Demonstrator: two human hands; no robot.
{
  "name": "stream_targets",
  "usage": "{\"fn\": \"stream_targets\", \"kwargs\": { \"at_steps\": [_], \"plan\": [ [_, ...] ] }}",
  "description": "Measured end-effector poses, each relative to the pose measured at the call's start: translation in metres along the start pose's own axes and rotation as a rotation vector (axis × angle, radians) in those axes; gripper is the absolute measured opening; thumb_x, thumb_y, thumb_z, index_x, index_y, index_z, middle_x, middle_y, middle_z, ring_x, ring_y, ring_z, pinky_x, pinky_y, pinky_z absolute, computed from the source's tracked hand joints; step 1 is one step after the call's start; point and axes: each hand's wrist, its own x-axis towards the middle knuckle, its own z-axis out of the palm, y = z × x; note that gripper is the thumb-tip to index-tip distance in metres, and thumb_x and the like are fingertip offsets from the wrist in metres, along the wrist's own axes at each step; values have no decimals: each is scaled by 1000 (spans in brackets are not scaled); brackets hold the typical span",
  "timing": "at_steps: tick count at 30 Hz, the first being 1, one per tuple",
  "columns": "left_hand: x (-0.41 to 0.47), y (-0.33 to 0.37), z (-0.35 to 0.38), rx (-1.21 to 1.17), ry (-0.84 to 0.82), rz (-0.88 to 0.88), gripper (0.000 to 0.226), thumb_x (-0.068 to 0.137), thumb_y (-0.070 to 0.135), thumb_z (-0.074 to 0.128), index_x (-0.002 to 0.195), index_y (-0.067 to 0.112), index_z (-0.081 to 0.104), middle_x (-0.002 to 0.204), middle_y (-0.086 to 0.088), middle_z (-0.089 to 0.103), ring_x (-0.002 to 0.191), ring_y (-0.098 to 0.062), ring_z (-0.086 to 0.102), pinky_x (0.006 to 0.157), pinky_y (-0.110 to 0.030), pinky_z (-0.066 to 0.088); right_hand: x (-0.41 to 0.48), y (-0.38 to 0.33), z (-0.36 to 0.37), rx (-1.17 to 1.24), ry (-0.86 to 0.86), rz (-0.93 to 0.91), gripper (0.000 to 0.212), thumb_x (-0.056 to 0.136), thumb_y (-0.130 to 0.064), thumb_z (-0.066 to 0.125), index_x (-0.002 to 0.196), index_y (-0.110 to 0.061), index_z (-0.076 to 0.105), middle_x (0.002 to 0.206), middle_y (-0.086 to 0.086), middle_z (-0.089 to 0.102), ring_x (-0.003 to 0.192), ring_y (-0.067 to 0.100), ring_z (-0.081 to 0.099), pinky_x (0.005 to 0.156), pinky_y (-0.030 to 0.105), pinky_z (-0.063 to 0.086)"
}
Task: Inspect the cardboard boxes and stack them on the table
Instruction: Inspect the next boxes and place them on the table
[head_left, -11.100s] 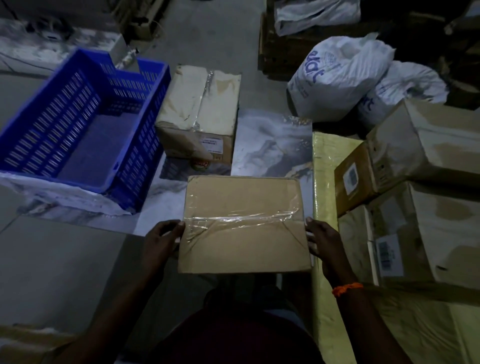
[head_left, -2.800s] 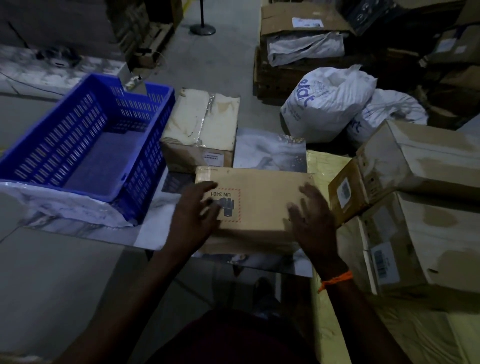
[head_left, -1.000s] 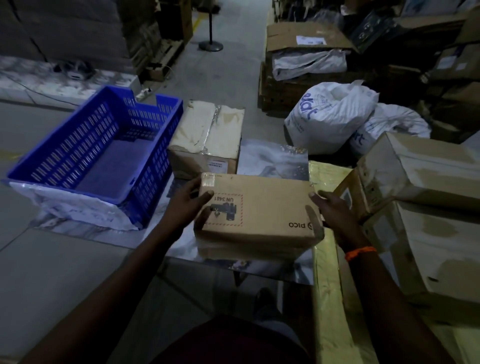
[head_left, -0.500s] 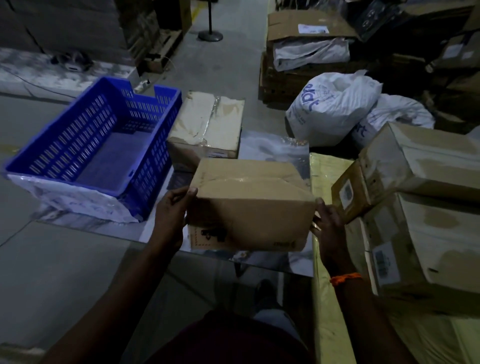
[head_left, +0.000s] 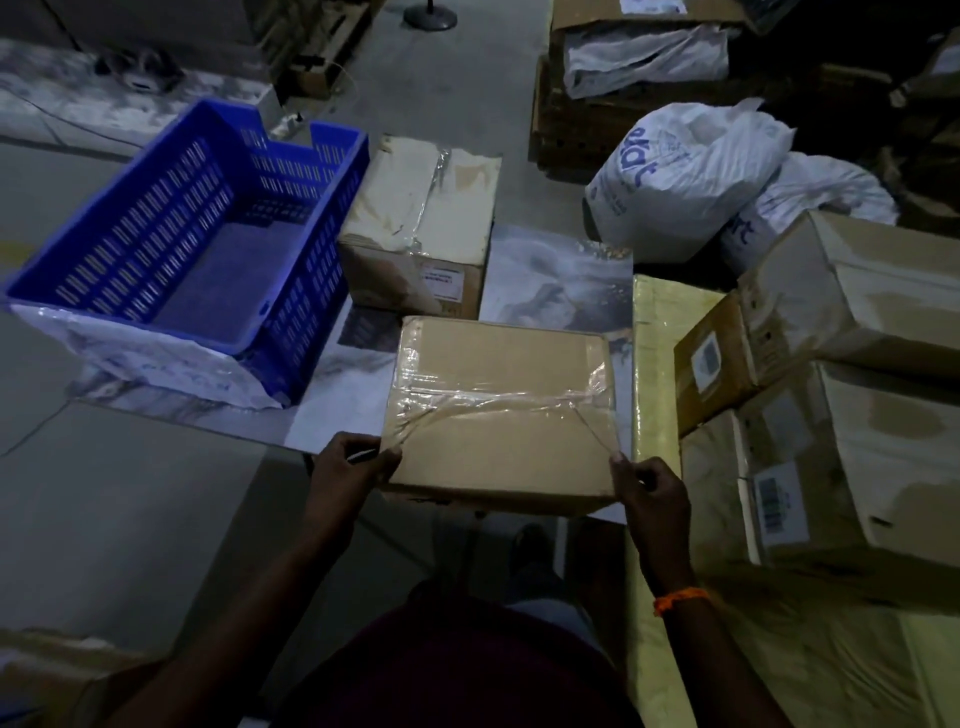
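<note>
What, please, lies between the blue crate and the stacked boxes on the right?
In the head view, a taped carton stands farther back, and the held box, gripped by both hands, sits nearer.

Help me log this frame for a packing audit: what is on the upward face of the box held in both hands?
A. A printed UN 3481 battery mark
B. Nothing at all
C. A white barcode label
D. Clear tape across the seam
D: the held box shows shiny clear tape running across its top face, with the left hand and right hand at its near corners.
</note>
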Motion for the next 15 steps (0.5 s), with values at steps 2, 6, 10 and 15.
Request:
{"fn": "stream_targets", "kwargs": {
  "at_steps": [2, 6, 10, 15],
  "plan": [
    [5, 1, 0, 1, -2, 13, 37, 91, 22, 74, 123, 12, 60, 120, -4, 65, 99, -11, 64, 61, -12, 51, 6, -3, 5, -50, 1, -33, 20, 95, -30, 72, 107, -14, 68, 102, -2, 70, 100, 16, 67, 76, 22, 50],
    [20, 2, 8, 159, 80, 143, 44, 90, 33, 75, 128, 29, 54, 131, 9, 50, 121, -22, 56, 90, -42, 56, 19, -21, 22, -154, 19, -221, 41, 94, -20, 73, 132, -11, 59, 133, 9, 60, 119, 14, 53, 90, 23, 47],
    [39, 20, 26, 447, 128, 471, 44, 91, 29, 72, 132, 25, 56, 139, -3, 52, 130, -23, 47, 106, -45, 43, 36, -44, 43, -329, -55, -526, 46, 97, -35, 62, 135, -10, 59, 137, 14, 57, 126, 26, 53, 102, 37, 47],
    [68, 42, 64, 942, -141, 729, 65, 96, 41, 64, 152, 17, 42, 160, -13, 34, 152, -34, 20, 123, -52, 19, 56, -64, 81, -656, -281, -568, 66, 100, -56, 44, 155, -20, 43, 164, 16, 34, 153, 35, 26, 123, 55, 24]
  ]
}}
